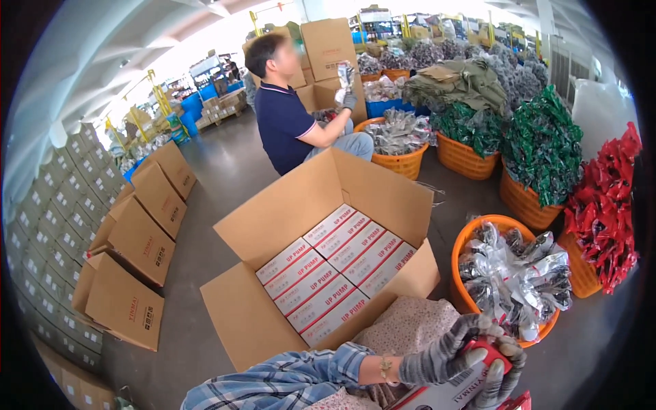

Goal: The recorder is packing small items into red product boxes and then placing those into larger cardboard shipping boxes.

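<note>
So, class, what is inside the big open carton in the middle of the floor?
The carton holds a top layer of white boxes with red print, in two rows. Anything beneath that layer is covered.

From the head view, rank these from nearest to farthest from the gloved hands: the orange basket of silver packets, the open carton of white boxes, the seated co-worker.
Measured from the hands:
1. Orange basket of silver packets, just above, to the right.
2. Open carton of white boxes, up and left.
3. Seated co-worker, far behind the carton.

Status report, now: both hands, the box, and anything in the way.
Left hand gloved, gripping the small red-and-white box. Right hand gloved, under its far end. Open carton of matching boxes ahead. Orange basket of silver packets alongside.
</note>
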`<action>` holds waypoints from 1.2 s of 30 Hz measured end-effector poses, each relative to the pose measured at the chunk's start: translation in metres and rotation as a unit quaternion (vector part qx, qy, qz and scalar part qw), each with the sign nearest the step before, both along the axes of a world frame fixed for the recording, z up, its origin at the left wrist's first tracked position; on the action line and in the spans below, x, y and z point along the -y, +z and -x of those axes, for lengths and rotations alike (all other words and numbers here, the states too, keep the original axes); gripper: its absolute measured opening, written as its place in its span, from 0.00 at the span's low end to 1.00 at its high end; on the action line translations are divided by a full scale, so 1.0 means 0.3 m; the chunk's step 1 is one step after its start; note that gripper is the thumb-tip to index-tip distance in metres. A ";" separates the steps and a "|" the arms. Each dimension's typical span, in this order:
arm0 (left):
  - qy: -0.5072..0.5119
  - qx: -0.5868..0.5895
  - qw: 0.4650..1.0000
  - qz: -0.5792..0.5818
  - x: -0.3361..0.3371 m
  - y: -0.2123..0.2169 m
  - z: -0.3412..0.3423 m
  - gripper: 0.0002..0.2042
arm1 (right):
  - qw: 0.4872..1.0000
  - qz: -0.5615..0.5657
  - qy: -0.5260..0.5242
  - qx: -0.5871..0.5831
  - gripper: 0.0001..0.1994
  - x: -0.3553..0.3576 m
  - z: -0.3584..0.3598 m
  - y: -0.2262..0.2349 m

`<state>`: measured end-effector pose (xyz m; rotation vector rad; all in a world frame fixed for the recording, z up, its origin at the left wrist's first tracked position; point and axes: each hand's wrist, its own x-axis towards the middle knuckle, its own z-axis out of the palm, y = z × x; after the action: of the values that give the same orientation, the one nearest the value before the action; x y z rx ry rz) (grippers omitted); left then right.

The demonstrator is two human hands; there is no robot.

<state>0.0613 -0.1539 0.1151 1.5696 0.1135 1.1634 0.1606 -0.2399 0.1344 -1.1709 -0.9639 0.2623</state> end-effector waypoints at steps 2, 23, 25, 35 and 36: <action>-0.029 0.043 0.993 0.103 0.024 0.017 -0.021 0.20 | 0.999 0.015 0.033 -0.037 0.11 0.007 -0.032 0.015; -0.102 -0.075 0.955 0.269 -0.059 -0.298 -0.026 0.21 | 0.997 0.042 0.038 -0.043 0.17 -0.024 -0.224 -0.304; 0.042 -0.455 0.889 -0.036 -0.230 -0.131 0.059 0.15 | 0.915 0.118 0.176 -0.343 0.17 -0.078 -0.164 -0.200; -0.191 0.091 0.888 0.409 -0.364 -0.035 0.057 0.20 | 0.902 -0.018 0.106 0.419 0.27 -0.318 -0.139 -0.114; -0.122 0.043 0.903 0.411 -0.338 0.005 0.069 0.21 | 0.902 -0.017 0.106 0.418 0.27 -0.341 -0.136 -0.107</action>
<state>0.0407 -0.0523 0.1165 0.7525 0.2981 0.8162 0.2012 -0.1376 0.1022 -1.1528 -1.8481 -0.1128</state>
